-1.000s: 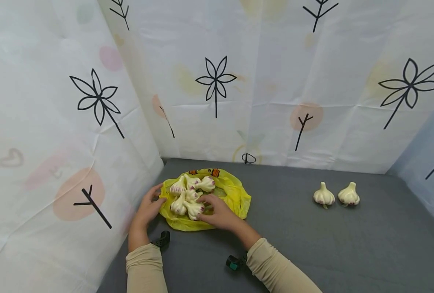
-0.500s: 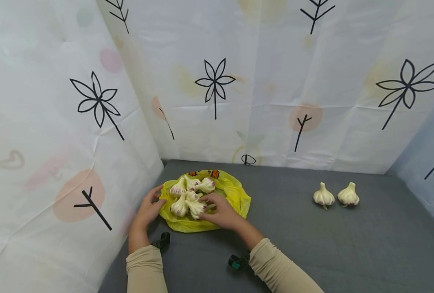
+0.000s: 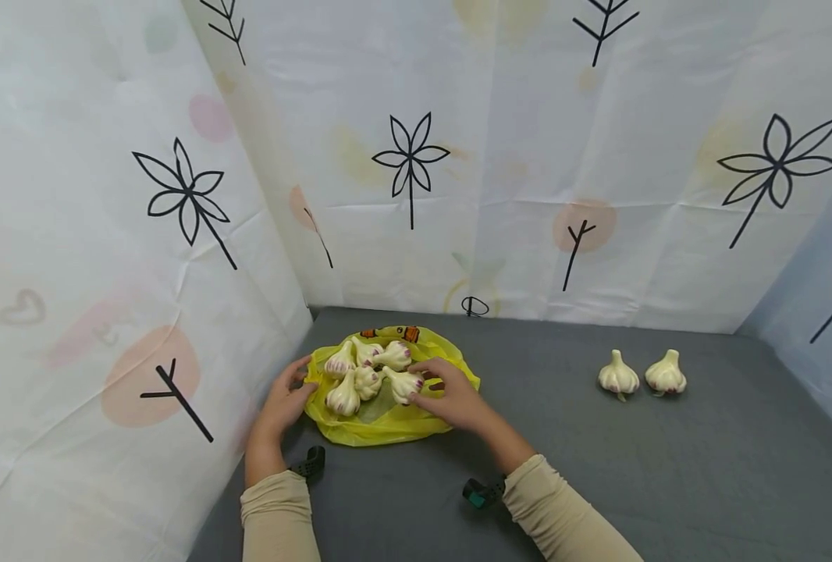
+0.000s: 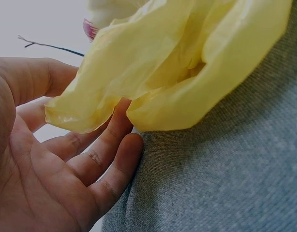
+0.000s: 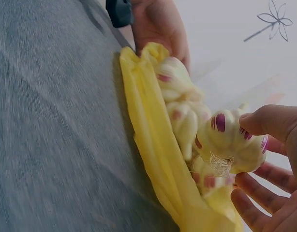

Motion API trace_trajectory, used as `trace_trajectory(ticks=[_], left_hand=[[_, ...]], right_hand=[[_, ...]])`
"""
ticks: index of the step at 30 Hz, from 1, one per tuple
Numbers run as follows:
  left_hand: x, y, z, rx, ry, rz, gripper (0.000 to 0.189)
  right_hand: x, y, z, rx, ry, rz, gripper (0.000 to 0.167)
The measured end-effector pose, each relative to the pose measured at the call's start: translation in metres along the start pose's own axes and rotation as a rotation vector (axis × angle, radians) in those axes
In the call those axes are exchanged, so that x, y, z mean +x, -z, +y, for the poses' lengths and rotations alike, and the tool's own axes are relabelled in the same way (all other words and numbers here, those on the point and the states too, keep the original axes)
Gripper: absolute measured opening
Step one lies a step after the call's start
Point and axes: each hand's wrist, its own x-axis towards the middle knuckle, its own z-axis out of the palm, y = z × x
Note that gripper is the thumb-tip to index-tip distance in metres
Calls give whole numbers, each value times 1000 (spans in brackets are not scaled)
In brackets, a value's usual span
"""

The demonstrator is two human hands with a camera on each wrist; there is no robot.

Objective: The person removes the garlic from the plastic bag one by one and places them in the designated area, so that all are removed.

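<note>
A yellow plastic bag (image 3: 388, 428) lies opened out with its rim spread, holding several white garlic bulbs (image 3: 343, 395) with purple streaks. My left hand (image 3: 286, 402) grips the bag's left rim; in the left wrist view the yellow film (image 4: 134, 63) hides its fingertips. My right hand (image 3: 454, 396) holds one garlic bulb (image 3: 403, 384) over the right part of the bag. Seen from the right wrist, the thumb lies on this bulb (image 5: 230, 140) and the fingers pass behind it, its root tuft facing the camera.
Two more garlic bulbs, one (image 3: 618, 376) left of the other (image 3: 666, 375), stand side by side on the grey table (image 3: 620, 468) at the right. A patterned white cloth (image 3: 514, 257) walls the back and left side, close to my left hand.
My right hand has pulled one garlic bulb out of the cluster, moving right with it. The left hand has stayed at the bag's rim.
</note>
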Motion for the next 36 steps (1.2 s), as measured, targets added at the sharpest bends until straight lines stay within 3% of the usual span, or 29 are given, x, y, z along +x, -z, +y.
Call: trace_trajectory(ticks=[11,25,36], left_hand=[[-1,1,2,8,-4,-1,63],[-2,-1,0,-6,-8,-1,63],[-1,0,0,1,-14,3,63]], right_hand=[[-15,37,8,26,-45,113,42],[-35,70,36,-33,-19,220,42],[-54,99,52,-79,-65,329,43]])
